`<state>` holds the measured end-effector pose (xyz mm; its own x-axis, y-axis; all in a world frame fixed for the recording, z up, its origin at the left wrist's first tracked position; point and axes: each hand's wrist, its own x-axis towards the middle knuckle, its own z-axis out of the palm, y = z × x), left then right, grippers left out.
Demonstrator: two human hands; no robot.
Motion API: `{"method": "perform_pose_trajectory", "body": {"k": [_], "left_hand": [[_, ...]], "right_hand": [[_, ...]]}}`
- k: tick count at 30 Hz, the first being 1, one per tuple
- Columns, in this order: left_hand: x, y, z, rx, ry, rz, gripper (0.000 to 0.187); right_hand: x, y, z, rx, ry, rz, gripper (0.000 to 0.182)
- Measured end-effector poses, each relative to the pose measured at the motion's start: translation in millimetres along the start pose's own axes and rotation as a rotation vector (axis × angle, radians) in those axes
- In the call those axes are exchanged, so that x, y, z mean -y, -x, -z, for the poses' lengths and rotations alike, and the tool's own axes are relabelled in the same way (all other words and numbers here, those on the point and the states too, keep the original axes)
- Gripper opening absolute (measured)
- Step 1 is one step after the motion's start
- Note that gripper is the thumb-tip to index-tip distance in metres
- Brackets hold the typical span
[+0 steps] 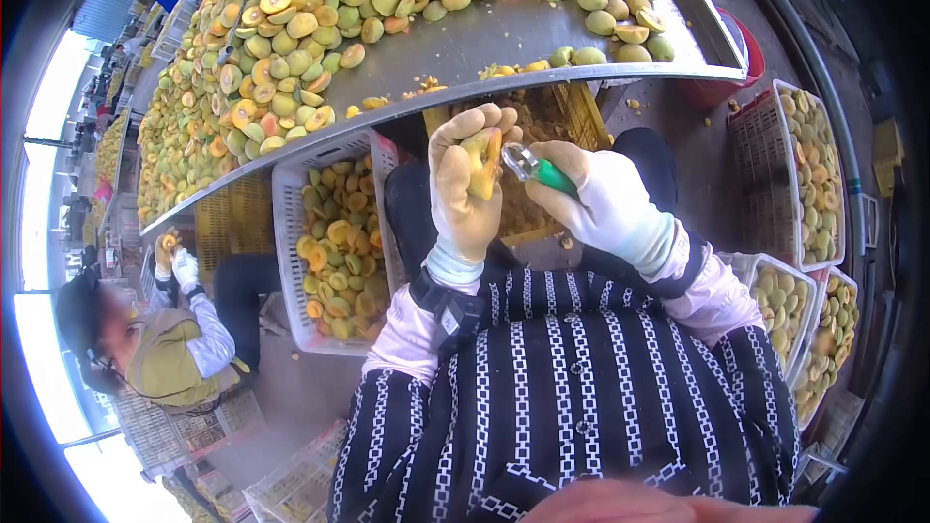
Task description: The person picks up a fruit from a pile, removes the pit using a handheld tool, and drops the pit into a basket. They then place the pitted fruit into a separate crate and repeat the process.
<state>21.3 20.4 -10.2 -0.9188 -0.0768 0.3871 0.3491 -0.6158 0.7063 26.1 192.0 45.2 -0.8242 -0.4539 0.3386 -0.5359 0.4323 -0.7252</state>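
Note:
In front of my chest, my left hand [469,179], in a stained glove, is closed around a yellow-orange peach piece [483,163], pinned between thumb and fingers. My right hand [605,196], in a white glove with yellowed fingers, grips a green-handled tool with a looped metal head [553,177]. The metal loop points left, right beside the peach piece. Beneath both hands is a yellow crate [581,116] with peach scraps in it, partly hidden by the hands and the table edge.
A metal table [426,63] heaped with halved peaches [291,29] lies ahead. Left of my knees stands a white crate [291,232] of peach halves; more filled crates [790,184] line the right, near a red tub [741,58]. At left, another gloved person [174,349] handles fruit.

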Motion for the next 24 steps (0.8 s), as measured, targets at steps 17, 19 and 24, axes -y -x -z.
{"method": "perform_pose_trajectory", "body": {"k": [17,19,24], "left_hand": [[-9,8,-20,-0.056,-0.143,0.032,0.033],[-11,8,-18,-0.059,-0.091,0.040,0.030],[-13,4,-13,0.028,-0.482,-0.137,0.020]], "right_hand": [[-2,9,-17,0.022,0.438,0.155,0.018],[2,9,-17,0.052,0.328,0.127,0.019],[8,10,-18,0.144,0.100,0.013,0.023]]}}
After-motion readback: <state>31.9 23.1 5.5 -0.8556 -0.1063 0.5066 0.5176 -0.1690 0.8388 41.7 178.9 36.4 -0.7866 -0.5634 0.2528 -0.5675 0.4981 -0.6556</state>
